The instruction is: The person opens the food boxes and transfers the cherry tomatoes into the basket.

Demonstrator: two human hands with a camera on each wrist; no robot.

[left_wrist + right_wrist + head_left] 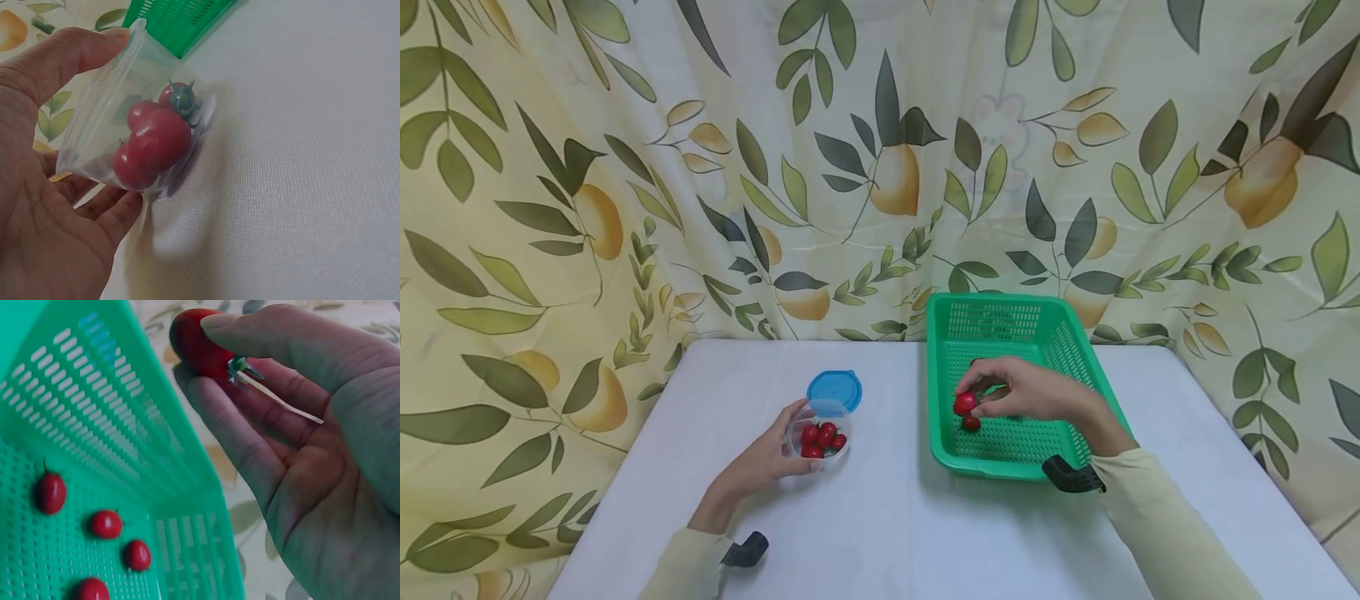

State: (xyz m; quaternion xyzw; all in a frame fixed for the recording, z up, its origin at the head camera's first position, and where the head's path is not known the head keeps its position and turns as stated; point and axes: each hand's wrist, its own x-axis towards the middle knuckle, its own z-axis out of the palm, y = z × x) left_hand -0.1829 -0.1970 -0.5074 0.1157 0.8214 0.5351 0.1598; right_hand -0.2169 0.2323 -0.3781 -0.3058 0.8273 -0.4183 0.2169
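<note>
A red cherry tomato (203, 344) with a green stalk is pinched between the thumb and fingers of my right hand (1041, 392), above the green plastic basket (937, 392). Several more cherry tomatoes (105, 524) lie on the basket's perforated floor, partly hidden by the hand in the head view. On the left, my left hand (758, 460) grips a small clear plastic cup (94, 119) by its side, thumb at the rim. The cup is tilted and holds several cherry tomatoes (159, 140), one showing its green calyx.
Just behind the cup, a round blue lid (837, 388) lies on the white-covered table (880, 517). A curtain (850, 275) printed with leaves and fruit hangs along the table's back edge. Black camera mounts (747, 550) stick out at both wrists.
</note>
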